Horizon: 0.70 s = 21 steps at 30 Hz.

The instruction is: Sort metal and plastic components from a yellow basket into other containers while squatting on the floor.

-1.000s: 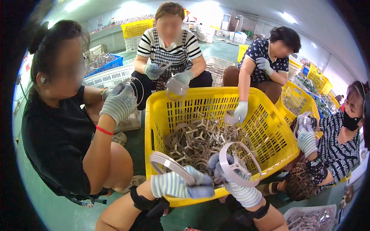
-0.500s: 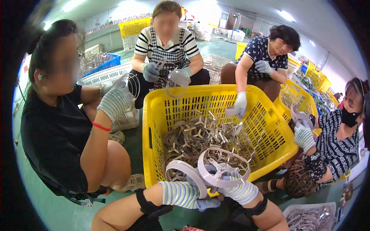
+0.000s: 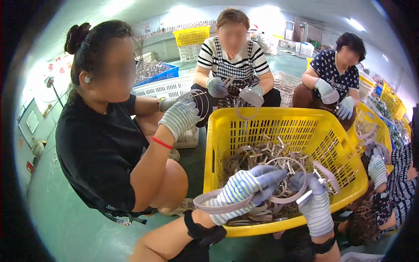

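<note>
My left hand (image 3: 255,185), in a striped grey-white glove, is over the near side of a yellow basket (image 3: 286,229), fingers closed at the edge of a thin pale ring (image 3: 289,160). My right hand (image 3: 315,203), gloved alike, is closed at the ring's right side. Beside its fingers is a second pale band (image 3: 326,175) with metal spokes; the fingers partly hide how it is held. Another pale ring (image 3: 204,201) hangs around my left hand near the wrist. Below, several metal three-armed pieces and pale bands (image 3: 262,216) lie heaped in the basket.
On the left a person in black (image 3: 100,148) holds thin rings. Across the basket, a person in a checked apron (image 3: 231,74) holds pale rings. Two more people sit at the right. White crates (image 3: 166,89) and a blue crate (image 3: 161,74) stand behind.
My view has turned left. My hands have come apart and moved forward over the basket, with a ring between them. The person at the far right side has drawn a hand out of the basket.
</note>
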Each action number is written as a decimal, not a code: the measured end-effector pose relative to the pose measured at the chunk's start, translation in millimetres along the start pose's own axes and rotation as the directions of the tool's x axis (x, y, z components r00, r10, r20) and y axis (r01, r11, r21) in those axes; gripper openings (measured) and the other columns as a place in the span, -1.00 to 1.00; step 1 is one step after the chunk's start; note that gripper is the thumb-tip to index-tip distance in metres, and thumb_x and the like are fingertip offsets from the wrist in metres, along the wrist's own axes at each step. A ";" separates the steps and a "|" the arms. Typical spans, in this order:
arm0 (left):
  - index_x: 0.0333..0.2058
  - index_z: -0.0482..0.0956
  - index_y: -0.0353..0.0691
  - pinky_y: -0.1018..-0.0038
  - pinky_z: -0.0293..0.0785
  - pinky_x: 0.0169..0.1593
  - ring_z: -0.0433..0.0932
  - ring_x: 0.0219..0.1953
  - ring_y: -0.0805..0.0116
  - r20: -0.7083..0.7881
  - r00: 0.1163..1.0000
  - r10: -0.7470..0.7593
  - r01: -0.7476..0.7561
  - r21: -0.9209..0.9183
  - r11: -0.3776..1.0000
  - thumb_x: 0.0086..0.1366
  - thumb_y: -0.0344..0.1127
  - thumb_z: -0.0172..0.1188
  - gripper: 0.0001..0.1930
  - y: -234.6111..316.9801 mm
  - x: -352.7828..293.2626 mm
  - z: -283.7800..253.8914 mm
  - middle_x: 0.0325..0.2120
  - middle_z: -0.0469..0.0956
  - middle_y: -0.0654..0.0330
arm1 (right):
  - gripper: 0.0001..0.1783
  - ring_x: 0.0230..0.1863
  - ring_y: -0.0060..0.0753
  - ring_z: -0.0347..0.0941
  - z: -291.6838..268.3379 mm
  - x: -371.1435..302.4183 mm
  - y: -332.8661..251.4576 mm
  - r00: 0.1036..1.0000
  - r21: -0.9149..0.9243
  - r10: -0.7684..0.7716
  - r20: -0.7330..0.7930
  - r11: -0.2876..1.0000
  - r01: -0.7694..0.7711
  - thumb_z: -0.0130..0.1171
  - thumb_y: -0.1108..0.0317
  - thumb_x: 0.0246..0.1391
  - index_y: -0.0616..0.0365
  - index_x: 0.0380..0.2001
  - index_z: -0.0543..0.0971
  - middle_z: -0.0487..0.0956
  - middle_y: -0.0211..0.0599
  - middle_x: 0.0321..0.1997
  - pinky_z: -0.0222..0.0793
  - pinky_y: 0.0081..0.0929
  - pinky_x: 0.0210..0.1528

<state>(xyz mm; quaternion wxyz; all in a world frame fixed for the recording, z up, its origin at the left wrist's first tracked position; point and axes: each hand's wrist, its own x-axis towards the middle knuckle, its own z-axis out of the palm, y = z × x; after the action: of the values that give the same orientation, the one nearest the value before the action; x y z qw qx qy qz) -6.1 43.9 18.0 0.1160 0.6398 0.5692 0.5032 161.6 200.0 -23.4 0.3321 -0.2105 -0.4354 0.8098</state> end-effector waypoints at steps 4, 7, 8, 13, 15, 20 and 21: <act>-0.10 0.51 -0.20 0.46 0.47 -0.31 0.57 -0.30 0.20 0.314 0.943 0.107 -0.186 0.235 0.954 0.05 -0.44 0.25 -0.63 -7.3 -7.2 -8.4 -0.26 0.51 0.16 | -0.61 -0.12 -0.23 0.45 14.5 -5.3 -14.5 0.998 0.101 0.041 0.046 0.994 -0.046 0.24 0.03 0.00 0.13 -0.29 0.48 0.53 -0.22 -0.24 0.35 -0.21 0.03; -0.18 0.54 -0.24 0.47 0.46 -0.34 0.54 -0.38 0.37 0.149 0.989 0.014 -0.032 0.121 0.992 0.06 -0.43 0.24 -0.71 2.8 -7.9 -16.2 -0.45 0.51 0.26 | -0.60 -0.18 -0.23 0.47 4.8 1.7 -21.3 0.969 -0.084 0.052 0.243 0.996 -0.033 0.20 0.01 0.03 0.14 -0.27 0.48 0.52 -0.20 -0.24 0.40 -0.29 -0.04; -0.21 0.55 -0.26 0.46 0.46 -0.35 0.53 -0.40 0.41 0.068 0.988 -0.142 0.148 -0.103 0.984 0.08 -0.41 0.24 -0.74 3.7 -9.9 -16.0 -0.51 0.50 0.30 | -0.56 -0.20 -0.25 0.48 -7.5 8.9 -26.8 0.930 -0.221 0.155 0.334 0.972 -0.083 0.21 -0.01 0.02 0.13 -0.24 0.47 0.52 -0.25 -0.25 0.41 -0.34 -0.05; -0.13 0.49 -0.26 0.73 0.18 -0.55 0.24 -0.62 0.72 -0.189 0.836 -0.515 0.275 -0.667 0.692 0.36 -0.14 0.01 -0.69 5.9 -4.5 -27.1 -0.58 0.40 0.37 | -0.66 -0.03 -0.37 0.43 -15.6 0.2 -0.1 0.927 -0.415 -0.032 0.374 0.888 0.198 0.15 0.42 0.04 0.18 -0.08 0.44 0.50 -0.24 -0.13 0.35 -0.36 0.05; -0.09 0.45 -0.24 0.76 0.06 -0.60 0.13 -0.68 0.75 -0.270 0.790 -0.551 0.238 -0.693 0.681 0.37 -0.09 -0.02 -0.66 2.3 -7.6 -26.8 -0.62 0.34 0.40 | -0.56 -0.03 -0.43 0.42 26.2 -16.0 -10.6 0.912 -0.715 -0.190 0.363 0.570 0.404 0.24 0.49 -0.03 0.21 -0.03 0.41 0.50 -0.29 -0.07 0.33 -0.47 0.07; -0.08 0.44 -0.22 0.74 0.08 -0.63 0.15 -0.70 0.72 -0.296 0.810 -0.506 0.270 -0.579 0.770 0.37 -0.07 -0.03 -0.65 2.3 -8.1 -23.2 -0.65 0.31 0.41 | -0.52 -0.06 -0.58 0.42 11.2 -23.0 -21.7 0.905 -0.606 0.004 0.424 0.744 0.281 0.21 0.41 0.05 0.26 0.05 0.36 0.52 -0.28 -0.06 0.37 -0.55 -0.01; -0.08 0.45 -0.23 0.74 0.09 -0.62 0.16 -0.69 0.71 -0.307 0.805 -0.507 0.281 -0.555 0.783 0.36 -0.08 -0.02 -0.65 3.8 -7.9 -22.8 -0.65 0.33 0.41 | -0.54 -0.10 -0.57 0.44 13.4 -24.7 -24.4 0.908 -0.647 -0.024 0.417 0.693 0.316 0.20 0.41 0.06 0.25 0.04 0.40 0.54 -0.29 -0.10 0.38 -0.56 -0.04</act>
<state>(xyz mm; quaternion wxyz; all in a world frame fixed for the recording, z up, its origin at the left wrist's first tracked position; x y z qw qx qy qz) -20.3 26.3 27.3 0.2456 0.3214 0.5600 0.7230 179.0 184.4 5.7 0.2120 -0.1190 -0.7831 0.5724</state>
